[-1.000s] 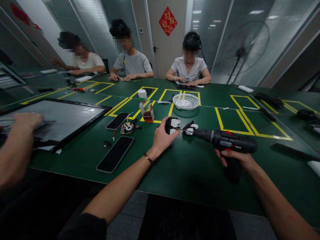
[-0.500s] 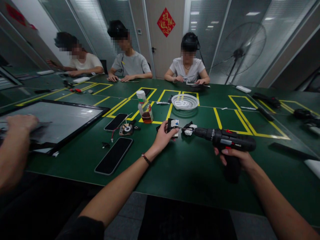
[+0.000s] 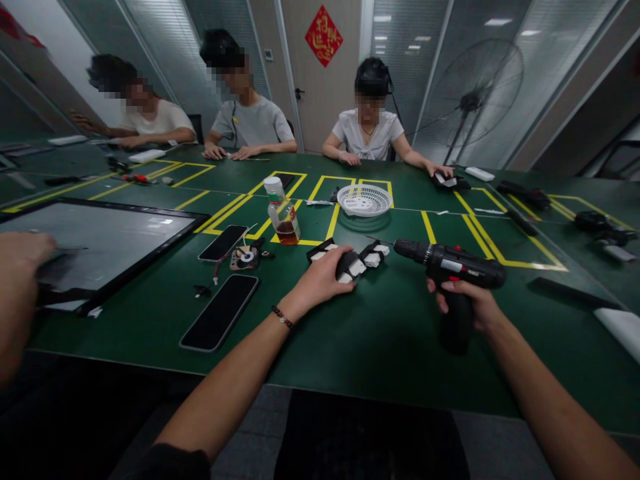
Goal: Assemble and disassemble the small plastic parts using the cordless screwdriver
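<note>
My right hand [image 3: 470, 303] grips the handle of a black cordless drill [image 3: 453, 267], its bit pointing left, a short way off a small black and white device [image 3: 357, 261] lying on the green table [image 3: 390, 333]. My left hand [image 3: 325, 277] rests on that device, fingers curled over its left part and pressing it to the table. The drill tip hangs just right of the device's white pieces without touching them.
Left of the device lie two dark phones [image 3: 220, 312], a small circuit part with wires [image 3: 245, 257] and a bottle of brown liquid [image 3: 281, 213]. A white basket [image 3: 364, 200] sits behind. A neighbour's arm [image 3: 17, 293] works at a large dark panel [image 3: 100, 240]. Three people sit opposite.
The device went from tilted up in my left hand to lying flat under it. The drill drew back to the right, its bit leaving the device. The person opposite reached an arm out sideways.
</note>
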The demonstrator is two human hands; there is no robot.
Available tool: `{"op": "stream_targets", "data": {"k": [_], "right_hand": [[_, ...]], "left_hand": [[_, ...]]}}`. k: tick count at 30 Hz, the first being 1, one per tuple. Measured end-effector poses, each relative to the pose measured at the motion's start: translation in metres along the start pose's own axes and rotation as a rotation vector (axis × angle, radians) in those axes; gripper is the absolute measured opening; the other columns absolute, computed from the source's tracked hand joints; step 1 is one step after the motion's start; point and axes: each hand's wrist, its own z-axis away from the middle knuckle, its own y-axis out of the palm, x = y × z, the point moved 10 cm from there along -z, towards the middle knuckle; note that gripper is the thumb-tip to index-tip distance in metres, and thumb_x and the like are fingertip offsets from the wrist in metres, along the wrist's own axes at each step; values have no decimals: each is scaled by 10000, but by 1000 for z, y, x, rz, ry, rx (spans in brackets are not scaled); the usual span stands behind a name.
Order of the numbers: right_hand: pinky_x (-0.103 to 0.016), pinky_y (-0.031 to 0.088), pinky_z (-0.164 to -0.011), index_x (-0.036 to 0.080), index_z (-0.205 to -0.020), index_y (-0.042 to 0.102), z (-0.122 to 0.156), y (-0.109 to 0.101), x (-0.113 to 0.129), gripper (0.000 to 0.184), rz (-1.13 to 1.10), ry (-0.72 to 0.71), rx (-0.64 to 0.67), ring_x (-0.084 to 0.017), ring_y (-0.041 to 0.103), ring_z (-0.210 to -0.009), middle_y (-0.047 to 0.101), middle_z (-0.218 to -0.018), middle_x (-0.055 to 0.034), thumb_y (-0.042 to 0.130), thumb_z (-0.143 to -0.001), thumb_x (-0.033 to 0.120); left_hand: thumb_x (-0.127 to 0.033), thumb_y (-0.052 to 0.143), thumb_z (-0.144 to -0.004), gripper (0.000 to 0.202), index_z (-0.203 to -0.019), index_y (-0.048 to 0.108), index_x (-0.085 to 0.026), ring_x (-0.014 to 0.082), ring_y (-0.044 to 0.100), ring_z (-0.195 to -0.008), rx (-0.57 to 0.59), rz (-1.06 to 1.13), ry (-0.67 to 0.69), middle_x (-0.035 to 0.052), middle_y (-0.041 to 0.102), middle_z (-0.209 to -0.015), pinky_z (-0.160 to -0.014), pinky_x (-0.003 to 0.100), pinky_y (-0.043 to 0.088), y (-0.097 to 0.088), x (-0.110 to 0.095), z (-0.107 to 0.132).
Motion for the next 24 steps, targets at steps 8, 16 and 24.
{"op": "stream_targets", "data": {"k": [8,16,24], "right_hand": [[-249,442,-435,154,-944,654,-4,-24,-10,214,-76,80,-176,-132,573,-513,683,-791,-51,655,-798,310],[-279,572,-493,175,-1042,630,-13,-63,-29,270,-128,196,-334,-152,629,-552,749,-925,-92,685,-798,277],[-377,620,-606,159,-1133,644,-4,-103,-44,488,66,354,-417,-268,725,-751,749,-968,-148,754,-772,468]], "left_hand": [[-166,630,-822,694,-1450,367,-297,318,536,-1140,81,-387,84,119,516,-1308,-889,435,506,8,-23,8],[-250,690,-798,738,-1457,361,-297,309,552,-1162,69,-324,49,113,507,-1338,-948,442,491,6,-6,7],[-422,755,-715,780,-1414,446,-268,317,578,-1178,75,-112,22,108,577,-1320,-1020,484,459,7,16,2]]}}
